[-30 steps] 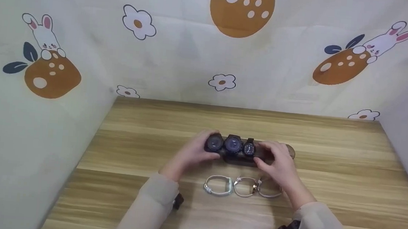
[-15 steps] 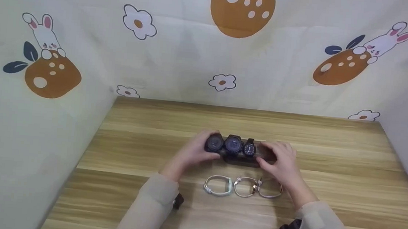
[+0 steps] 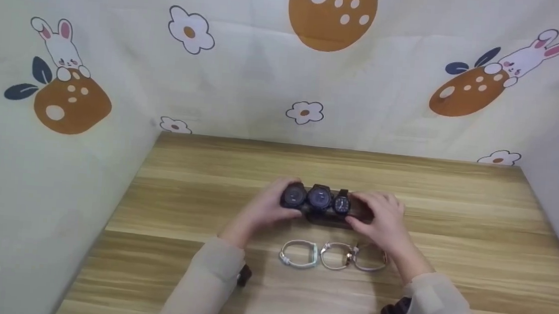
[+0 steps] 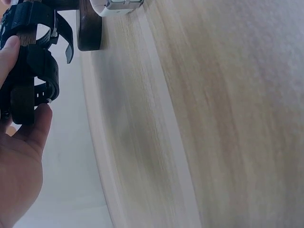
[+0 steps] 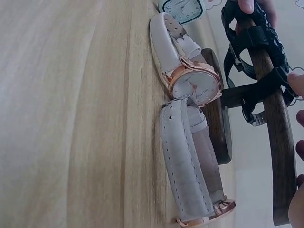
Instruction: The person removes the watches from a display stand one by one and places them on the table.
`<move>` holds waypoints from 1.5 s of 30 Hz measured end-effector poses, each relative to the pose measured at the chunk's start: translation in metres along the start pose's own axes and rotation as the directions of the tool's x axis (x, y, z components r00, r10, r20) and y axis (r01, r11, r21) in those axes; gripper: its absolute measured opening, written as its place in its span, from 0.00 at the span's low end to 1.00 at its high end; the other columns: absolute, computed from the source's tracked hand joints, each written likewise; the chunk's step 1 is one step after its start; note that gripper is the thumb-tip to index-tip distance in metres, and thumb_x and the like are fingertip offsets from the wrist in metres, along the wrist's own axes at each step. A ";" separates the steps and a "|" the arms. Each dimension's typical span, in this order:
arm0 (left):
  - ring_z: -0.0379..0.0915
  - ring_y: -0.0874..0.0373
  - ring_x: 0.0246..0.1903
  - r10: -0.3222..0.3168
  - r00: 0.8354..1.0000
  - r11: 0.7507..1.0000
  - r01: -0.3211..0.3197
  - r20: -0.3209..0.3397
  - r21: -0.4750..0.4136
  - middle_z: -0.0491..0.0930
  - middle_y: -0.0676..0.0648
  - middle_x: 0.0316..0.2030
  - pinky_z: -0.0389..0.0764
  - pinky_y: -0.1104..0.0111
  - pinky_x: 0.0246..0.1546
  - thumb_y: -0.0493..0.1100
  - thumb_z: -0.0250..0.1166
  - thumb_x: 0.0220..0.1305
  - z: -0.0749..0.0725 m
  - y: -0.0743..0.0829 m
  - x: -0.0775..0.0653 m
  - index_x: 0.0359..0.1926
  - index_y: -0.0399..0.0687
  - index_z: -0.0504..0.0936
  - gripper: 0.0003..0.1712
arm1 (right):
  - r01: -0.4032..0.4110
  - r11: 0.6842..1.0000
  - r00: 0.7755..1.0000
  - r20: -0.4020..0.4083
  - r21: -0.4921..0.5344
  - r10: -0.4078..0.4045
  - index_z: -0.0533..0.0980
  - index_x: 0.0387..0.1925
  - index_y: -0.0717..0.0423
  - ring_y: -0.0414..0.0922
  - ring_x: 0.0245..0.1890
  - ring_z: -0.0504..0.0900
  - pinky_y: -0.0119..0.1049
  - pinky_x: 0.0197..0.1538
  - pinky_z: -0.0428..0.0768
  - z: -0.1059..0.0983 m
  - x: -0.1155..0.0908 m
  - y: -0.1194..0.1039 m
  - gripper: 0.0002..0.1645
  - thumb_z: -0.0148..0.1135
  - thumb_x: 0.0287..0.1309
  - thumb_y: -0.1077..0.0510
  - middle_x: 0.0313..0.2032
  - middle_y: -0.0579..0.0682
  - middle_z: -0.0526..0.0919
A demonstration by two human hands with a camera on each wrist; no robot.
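Observation:
Three black watches hang side by side on the dark wooden bar (image 5: 280,156) of a T-shaped watch stand. My left hand (image 3: 270,203) grips the large left watch (image 3: 294,196) at the bar's end, thumb in front and fingers behind. Between the hands sits another large watch (image 3: 319,199). At the smaller right watch (image 3: 341,205), my right hand (image 3: 385,219) pinches its side edge with thumb and fingertips. The right part of the bar runs beneath that palm, largely hidden in the head view. Down on the table, the stand's base (image 5: 218,123) shows behind the pale watches.
Three pale watches stand on edge in front of the stand: a mint square-faced one (image 5: 183,8), a white-strapped rose-gold one (image 5: 195,86) and a grey-strapped one (image 5: 183,161). The wood-grain table (image 3: 198,170) meets patterned cloth walls (image 3: 246,74) at the back and sides.
My right hand slid slightly right along the bar, then came back left to the small watch. It covers the bar's right end, which showed before. The left hand stays put.

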State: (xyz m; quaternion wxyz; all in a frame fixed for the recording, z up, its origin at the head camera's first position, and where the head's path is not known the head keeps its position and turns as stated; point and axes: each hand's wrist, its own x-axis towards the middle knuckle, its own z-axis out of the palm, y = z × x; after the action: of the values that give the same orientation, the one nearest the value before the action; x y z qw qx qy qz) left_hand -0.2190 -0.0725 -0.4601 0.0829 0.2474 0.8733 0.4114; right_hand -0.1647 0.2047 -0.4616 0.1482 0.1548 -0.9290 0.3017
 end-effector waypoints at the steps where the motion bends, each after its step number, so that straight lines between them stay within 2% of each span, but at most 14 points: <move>1: 0.65 0.48 0.58 0.003 1.000 1.000 -0.003 -0.001 0.001 0.68 0.41 0.60 0.63 0.57 0.62 0.44 0.73 0.47 0.000 0.000 0.000 0.65 0.43 0.64 0.44 | 0.006 1.000 1.000 0.000 -0.008 -0.006 0.76 0.52 0.54 0.53 0.48 0.69 0.49 0.51 0.58 0.000 0.000 0.000 0.34 0.75 0.40 0.51 0.49 0.53 0.80; 7: 0.66 0.47 0.58 0.035 0.999 0.999 -0.035 -0.010 0.012 0.69 0.40 0.59 0.64 0.57 0.61 0.44 0.74 0.47 0.000 -0.001 -0.001 0.64 0.43 0.64 0.44 | 0.037 0.998 0.999 0.009 -0.055 -0.037 0.76 0.53 0.53 0.53 0.46 0.69 0.50 0.49 0.59 0.003 0.003 -0.004 0.36 0.75 0.39 0.48 0.49 0.53 0.79; 12: 0.65 0.47 0.58 0.037 0.999 0.999 -0.037 -0.011 0.009 0.69 0.41 0.59 0.64 0.57 0.62 0.44 0.73 0.47 0.000 -0.001 0.000 0.64 0.43 0.64 0.43 | 0.049 0.998 0.998 0.040 -0.051 -0.047 0.75 0.54 0.54 0.53 0.47 0.69 0.50 0.50 0.61 0.005 0.007 -0.008 0.37 0.75 0.40 0.47 0.49 0.53 0.78; 22: 0.65 0.48 0.58 0.024 1.000 1.000 -0.024 -0.006 0.012 0.68 0.41 0.60 0.63 0.57 0.62 0.45 0.73 0.48 0.000 -0.002 -0.001 0.65 0.44 0.64 0.44 | 0.029 0.997 0.996 0.088 -0.065 -0.023 0.75 0.55 0.54 0.53 0.47 0.69 0.50 0.51 0.61 0.005 0.010 -0.014 0.37 0.73 0.42 0.46 0.48 0.54 0.78; 30: 0.65 0.48 0.58 0.024 1.000 1.000 -0.024 -0.006 0.006 0.69 0.41 0.59 0.64 0.57 0.62 0.44 0.74 0.47 0.001 -0.001 -0.001 0.65 0.43 0.64 0.44 | 0.052 0.994 0.996 0.080 -0.096 -0.044 0.74 0.56 0.54 0.53 0.45 0.69 0.50 0.49 0.61 0.007 0.011 -0.014 0.38 0.74 0.40 0.48 0.45 0.53 0.78; 37: 0.64 0.48 0.59 -0.002 1.000 1.000 0.002 -0.004 0.007 0.67 0.42 0.61 0.63 0.55 0.62 0.45 0.73 0.48 0.000 0.001 -0.002 0.66 0.45 0.63 0.45 | 0.092 0.988 0.993 0.080 -0.121 -0.083 0.73 0.56 0.58 0.54 0.46 0.68 0.50 0.50 0.60 0.008 0.013 -0.015 0.40 0.75 0.39 0.50 0.45 0.55 0.78; 45: 0.65 0.48 0.58 -0.011 1.000 1.000 0.011 0.005 -0.001 0.67 0.41 0.61 0.64 0.56 0.61 0.45 0.73 0.47 0.000 0.001 -0.001 0.66 0.44 0.62 0.46 | 0.078 0.987 0.993 0.098 -0.144 -0.064 0.74 0.55 0.57 0.52 0.45 0.69 0.49 0.48 0.61 0.008 0.015 -0.018 0.37 0.74 0.40 0.51 0.43 0.53 0.78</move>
State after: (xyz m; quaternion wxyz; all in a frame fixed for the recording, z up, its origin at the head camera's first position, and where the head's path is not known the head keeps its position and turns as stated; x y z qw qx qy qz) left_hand -0.2175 -0.0727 -0.4595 0.0876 0.2436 0.8743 0.4106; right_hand -0.1729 0.1829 -0.4529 0.1264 0.1902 -0.9485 0.2193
